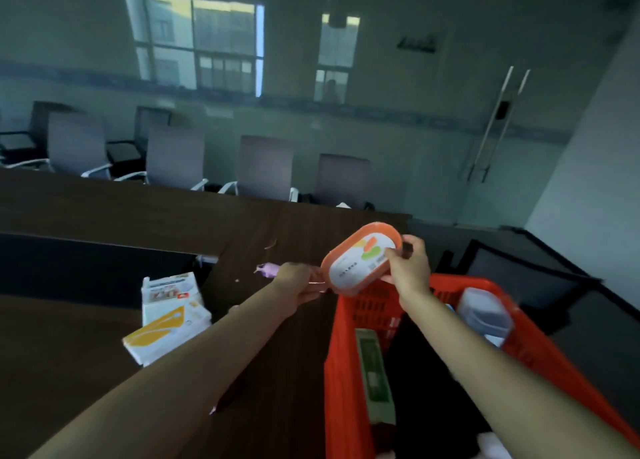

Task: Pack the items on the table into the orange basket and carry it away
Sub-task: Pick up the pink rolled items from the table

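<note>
Lifting an oval, orange-rimmed container over the basket's far rim

The right hand (408, 268) is gripping the right end of the orange-rimmed container (358, 261), thumb on its labelled lid. The container is tilting in the air above the far rim of the orange basket (346, 354), which is standing by the right edge of the table (173, 216). The left hand (296, 283) is curling at the container's left end, but blur is hiding whether it is actually holding it. To do this well, the container should probably be going down flat into the free space between the green box (374, 372) and the grey-and-white tub (485, 313), without jamming on the rim. White-and-yellow boxes (169, 316) and a small purple object (266, 270) are waiting on the table near its inner edge.
</note>
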